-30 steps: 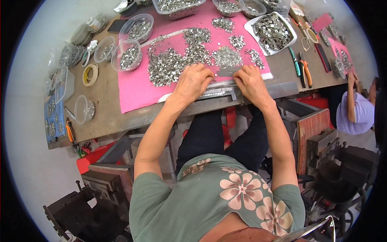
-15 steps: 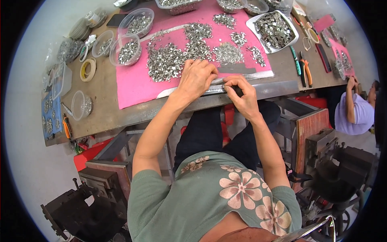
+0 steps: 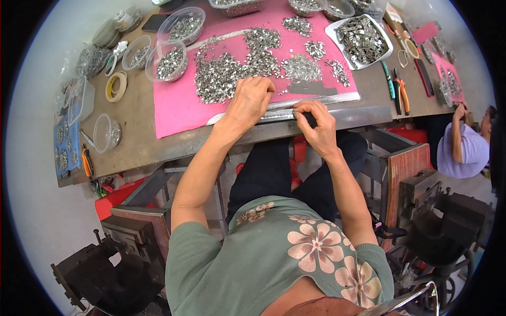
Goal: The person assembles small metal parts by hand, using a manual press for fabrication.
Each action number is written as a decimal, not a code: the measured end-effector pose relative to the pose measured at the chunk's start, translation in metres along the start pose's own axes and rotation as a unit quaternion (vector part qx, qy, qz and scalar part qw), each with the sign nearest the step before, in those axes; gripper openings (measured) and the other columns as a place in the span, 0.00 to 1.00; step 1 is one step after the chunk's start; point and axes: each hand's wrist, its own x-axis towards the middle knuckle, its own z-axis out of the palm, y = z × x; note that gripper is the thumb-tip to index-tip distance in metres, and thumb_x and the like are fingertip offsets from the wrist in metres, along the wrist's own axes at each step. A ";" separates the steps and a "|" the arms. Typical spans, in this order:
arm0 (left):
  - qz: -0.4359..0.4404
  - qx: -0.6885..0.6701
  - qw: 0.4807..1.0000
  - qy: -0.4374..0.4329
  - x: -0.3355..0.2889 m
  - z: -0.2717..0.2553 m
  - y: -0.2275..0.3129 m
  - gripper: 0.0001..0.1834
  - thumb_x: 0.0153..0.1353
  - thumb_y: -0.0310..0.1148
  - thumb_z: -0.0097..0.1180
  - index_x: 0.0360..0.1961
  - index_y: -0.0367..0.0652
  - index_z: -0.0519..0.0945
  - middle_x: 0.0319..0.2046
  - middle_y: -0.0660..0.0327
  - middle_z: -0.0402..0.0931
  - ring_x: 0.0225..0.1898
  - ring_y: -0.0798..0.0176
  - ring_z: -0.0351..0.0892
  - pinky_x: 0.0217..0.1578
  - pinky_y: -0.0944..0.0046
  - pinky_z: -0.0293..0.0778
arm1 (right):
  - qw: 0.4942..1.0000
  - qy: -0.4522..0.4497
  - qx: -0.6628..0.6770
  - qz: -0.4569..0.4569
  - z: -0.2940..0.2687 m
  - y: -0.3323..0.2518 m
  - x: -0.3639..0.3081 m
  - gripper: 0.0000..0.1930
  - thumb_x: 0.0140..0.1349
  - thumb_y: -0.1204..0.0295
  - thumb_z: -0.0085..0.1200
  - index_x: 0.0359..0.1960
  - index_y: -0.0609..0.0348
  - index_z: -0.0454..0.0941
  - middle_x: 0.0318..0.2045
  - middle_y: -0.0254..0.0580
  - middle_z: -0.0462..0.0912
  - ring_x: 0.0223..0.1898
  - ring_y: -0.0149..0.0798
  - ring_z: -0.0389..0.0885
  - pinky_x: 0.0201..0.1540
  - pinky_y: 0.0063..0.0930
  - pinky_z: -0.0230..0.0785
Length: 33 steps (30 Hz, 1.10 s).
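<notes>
My left hand (image 3: 247,102) rests over the near part of the pink mat (image 3: 176,113), beside the heaps of small silver metal pieces (image 3: 221,76). Its fingers are curled together, and whatever they hold is hidden. At the bench edge, my right hand (image 3: 318,126) pinches a small dark object (image 3: 310,120), mostly covered by the fingers. Between the two hands, a narrow metal strip (image 3: 279,114) lies along the front edge. A flat grey piece (image 3: 312,89) and a heap of thin, bright metal bits (image 3: 301,69) lie just beyond the right hand.
Clear tubs (image 3: 166,62) of metal pieces stand at the left, with a tape roll (image 3: 116,87) nearby. A white tray (image 3: 361,41) of pieces sits at the far right, near orange-handled pliers (image 3: 401,92). Another person (image 3: 464,142) works at the right.
My left hand has moved slightly left, away from my right hand, uncovering more of the metal strip. My right hand stays in nearly the same place.
</notes>
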 end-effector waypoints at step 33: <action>0.008 0.129 0.991 0.029 -0.006 -0.003 0.009 0.05 0.61 0.35 0.66 0.34 0.48 0.83 0.32 0.64 0.75 0.41 0.58 0.76 0.53 0.48 0.61 | 0.987 -0.103 -0.119 -0.027 0.006 0.016 0.057 0.04 0.60 0.73 0.63 0.34 0.57 0.83 0.30 0.38 0.79 0.38 0.43 0.78 0.47 0.40 0.63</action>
